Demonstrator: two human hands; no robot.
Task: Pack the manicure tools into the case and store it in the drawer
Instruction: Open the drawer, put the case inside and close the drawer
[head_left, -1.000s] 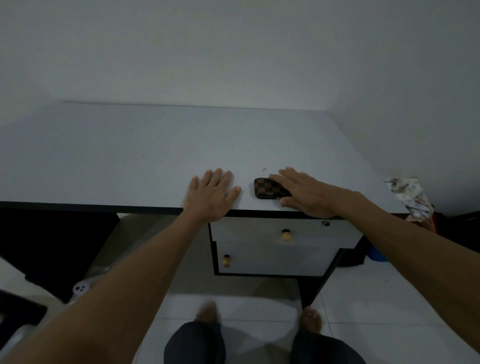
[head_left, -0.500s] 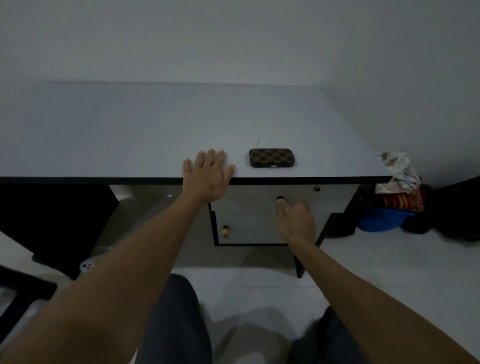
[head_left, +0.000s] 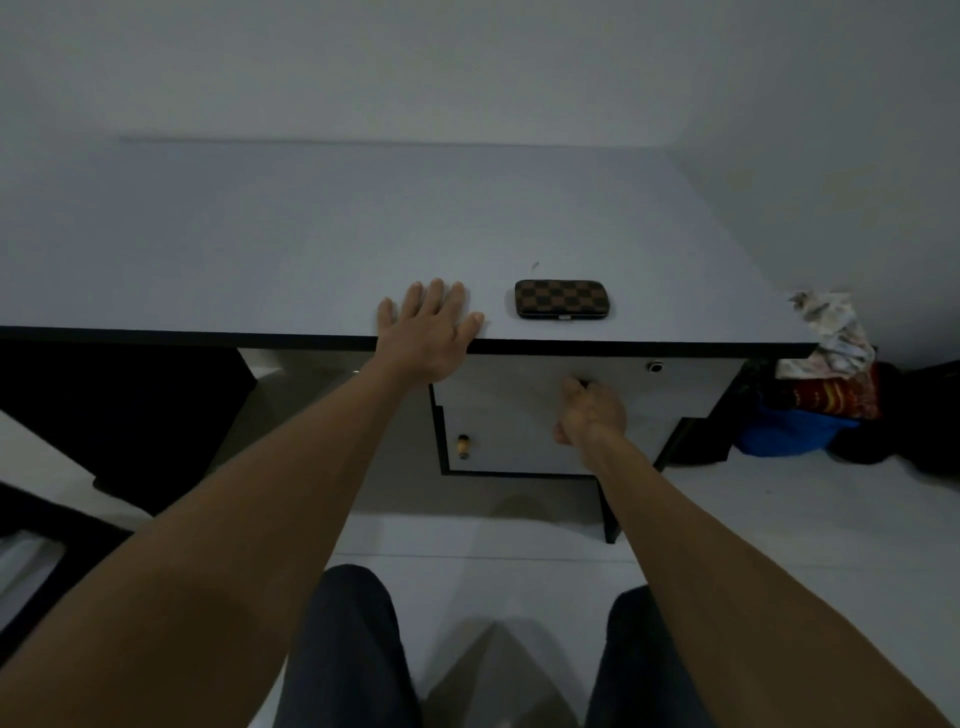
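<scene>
Brown-and-tan chequered manicure case (head_left: 561, 300) sits closed on the grey desk (head_left: 311, 234) just back from the front edge, and I've got my right hand (head_left: 589, 413) below it with fingers curled together around what I take to be the top drawer's (head_left: 519, 384) knob, which is hidden. My left hand (head_left: 427, 332) lies flat, fingers spread, on the desk edge. I judge that a sharp tug could jolt the desk and slide the case off, or my grip could slip off that small knob.

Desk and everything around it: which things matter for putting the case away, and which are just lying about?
Part of the job:
checkered case, closed, on the desk
top drawer, shut
right hand at its knob
left hand flat on the desk edge

Just lying about:
lower knob
crumpled cloth
blue item on the floor
</scene>
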